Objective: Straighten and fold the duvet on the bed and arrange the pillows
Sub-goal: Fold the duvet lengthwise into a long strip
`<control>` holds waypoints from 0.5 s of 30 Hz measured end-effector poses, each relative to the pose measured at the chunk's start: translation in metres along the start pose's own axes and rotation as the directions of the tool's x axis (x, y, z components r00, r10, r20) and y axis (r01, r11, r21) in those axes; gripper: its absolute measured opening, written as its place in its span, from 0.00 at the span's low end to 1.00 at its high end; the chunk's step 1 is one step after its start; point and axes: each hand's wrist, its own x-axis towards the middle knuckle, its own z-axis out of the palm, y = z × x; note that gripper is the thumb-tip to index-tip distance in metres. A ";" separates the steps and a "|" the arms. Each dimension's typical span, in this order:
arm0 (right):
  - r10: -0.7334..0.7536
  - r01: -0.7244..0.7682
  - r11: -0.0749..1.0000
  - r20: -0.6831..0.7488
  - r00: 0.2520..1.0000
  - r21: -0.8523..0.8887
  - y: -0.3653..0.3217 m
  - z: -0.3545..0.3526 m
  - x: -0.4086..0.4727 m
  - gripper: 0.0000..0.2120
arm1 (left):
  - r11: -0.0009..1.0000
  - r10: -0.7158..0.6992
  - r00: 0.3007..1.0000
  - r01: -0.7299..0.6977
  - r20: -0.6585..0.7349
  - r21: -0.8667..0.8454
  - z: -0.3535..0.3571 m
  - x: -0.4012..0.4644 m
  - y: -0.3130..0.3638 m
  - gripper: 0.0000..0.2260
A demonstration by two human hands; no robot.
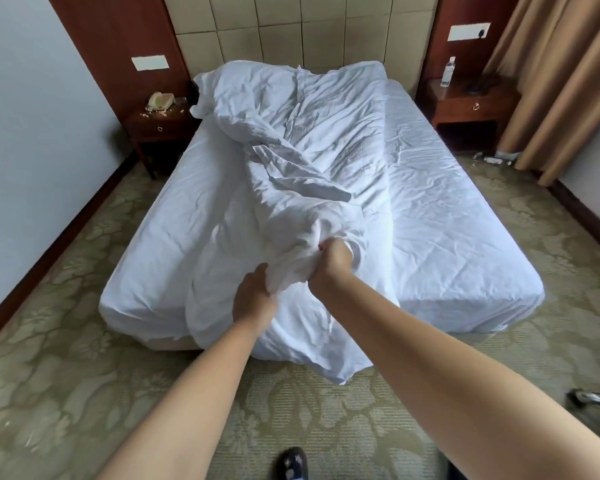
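At the foot of the bed (465,216): one white duvet (302,161), rumpled, bunched in a ridge running from the padded headboard (302,29) down the middle and spilling over the foot end onto the carpet (66,341). My left hand (253,299) and right hand (329,263), close together, each have fingers curled into its gathered end. Left nightstand (156,123): telephone (160,101). Right nightstand (471,102): water bottle (448,71).
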 end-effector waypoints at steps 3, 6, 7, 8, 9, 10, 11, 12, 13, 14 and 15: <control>0.007 -0.006 0.994 0.009 1.000 -0.111 0.008 -0.011 -0.008 0.18 | 0.987 -0.130 0.991 0.129 -0.007 -0.094 0.000 0.005 -0.007 0.15; 0.133 -0.101 0.975 0.157 0.979 -0.198 0.027 -0.022 -0.002 0.41 | 0.991 -0.087 0.996 0.085 -0.023 -0.102 -0.011 0.005 0.004 0.13; 0.204 -0.161 0.961 0.188 0.961 -0.224 0.030 -0.024 -0.006 0.37 | 0.995 -0.049 0.999 0.047 -0.019 -0.088 -0.019 0.004 0.010 0.12; 0.259 -0.212 0.952 0.209 0.943 -0.220 0.032 -0.025 -0.006 0.28 | 0.999 0.011 1.000 -0.011 -0.003 -0.048 -0.028 0.004 0.016 0.11; 0.282 -0.246 0.952 0.210 0.936 -0.183 0.033 -0.026 -0.006 0.18 | 0.996 0.085 0.996 -0.085 0.025 0.005 -0.039 0.003 0.021 0.11; 0.264 -0.237 0.961 0.201 0.943 -0.145 0.033 -0.026 -0.004 0.10 | 0.986 0.152 0.986 -0.155 0.061 0.056 -0.050 0.003 0.024 0.11; 0.209 -0.184 0.973 0.196 0.958 -0.139 0.030 -0.024 -0.003 0.07 | 0.973 0.209 0.974 -0.216 0.084 0.079 -0.063 0.003 0.024 0.10; 0.155 -0.124 0.981 0.215 0.964 -0.151 0.023 -0.019 -0.005 0.08 | 0.964 0.239 0.967 -0.247 0.091 0.095 -0.075 0.005 0.022 0.10; 0.100 -0.060 0.984 0.246 0.964 -0.165 0.014 -0.011 -0.011 0.10 | 0.957 0.264 0.961 -0.271 0.078 0.105 -0.085 0.007 0.019 0.09; 0.054 -0.009 0.987 0.282 0.958 -0.159 0.004 -0.003 -0.019 0.12 | 0.951 0.276 0.959 -0.282 0.058 0.127 -0.093 0.008 0.016 0.08; 0.020 0.028 0.989 0.318 0.948 -0.148 -0.006 0.007 -0.029 0.14 | 0.944 0.283 0.958 -0.286 0.040 0.165 -0.098 0.007 0.013 0.09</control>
